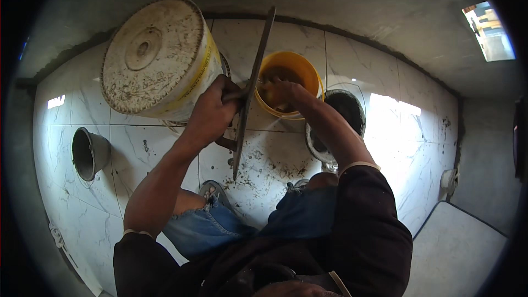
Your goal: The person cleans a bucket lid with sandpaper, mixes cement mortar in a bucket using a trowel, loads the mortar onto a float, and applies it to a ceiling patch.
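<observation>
My left hand (214, 109) is closed round the handle of a long plastering float (254, 77). The float stands on edge, so its flat blade shows as a narrow dark strip running from the far side down toward my feet. Just right of the blade, my right hand (282, 92) reaches down into a yellow bucket (314, 71) with murky brown contents. Its fingers curl downward by a yellowish patch; what they hold, if anything, I cannot make out.
A large upturned white bucket (151, 52) stands far left. A dark mortar-stained bucket (347, 113) sits partly behind my right forearm. Farther left lies a small grey bucket (91, 154) on marbled tiles (159, 148). Crumbs of mortar (264, 165) dot the floor before my feet. A grey wall (330, 0) rises beyond.
</observation>
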Action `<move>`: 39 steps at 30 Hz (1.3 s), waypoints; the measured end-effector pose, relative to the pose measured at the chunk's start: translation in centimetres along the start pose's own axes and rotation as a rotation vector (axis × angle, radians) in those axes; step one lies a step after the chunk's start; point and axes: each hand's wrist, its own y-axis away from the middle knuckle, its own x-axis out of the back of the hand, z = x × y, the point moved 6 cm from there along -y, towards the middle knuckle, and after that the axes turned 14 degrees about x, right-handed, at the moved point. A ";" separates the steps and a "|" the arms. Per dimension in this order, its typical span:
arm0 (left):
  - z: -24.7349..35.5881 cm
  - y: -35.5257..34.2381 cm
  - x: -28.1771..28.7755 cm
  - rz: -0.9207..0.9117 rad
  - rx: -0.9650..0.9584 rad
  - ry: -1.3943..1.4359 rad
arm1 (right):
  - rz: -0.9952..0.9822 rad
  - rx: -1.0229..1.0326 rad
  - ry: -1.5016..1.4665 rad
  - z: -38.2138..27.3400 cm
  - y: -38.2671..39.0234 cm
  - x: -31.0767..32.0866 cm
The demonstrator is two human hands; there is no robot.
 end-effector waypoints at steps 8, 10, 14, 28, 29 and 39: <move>-1.2 3.4 3.9 -0.018 0.008 0.019 | -0.374 -0.084 -0.223 2.5 -5.5 -11.1; -1.4 4.2 5.0 0.002 -0.027 0.011 | -0.188 -0.009 -0.231 0.5 -4.9 -9.4; -1.4 5.8 7.2 0.000 0.016 0.009 | 0.187 -0.113 -0.462 -2.0 -2.6 -1.5; -0.7 7.3 6.1 0.025 0.046 -0.014 | 0.484 -0.058 -0.801 -4.9 3.5 4.0; -0.4 7.0 5.2 0.001 0.039 -0.013 | 0.483 -0.084 -0.800 -4.1 5.5 4.3; -1.3 3.0 -0.4 -0.022 -0.013 -0.029 | 0.766 -0.311 -1.184 2.4 22.8 3.7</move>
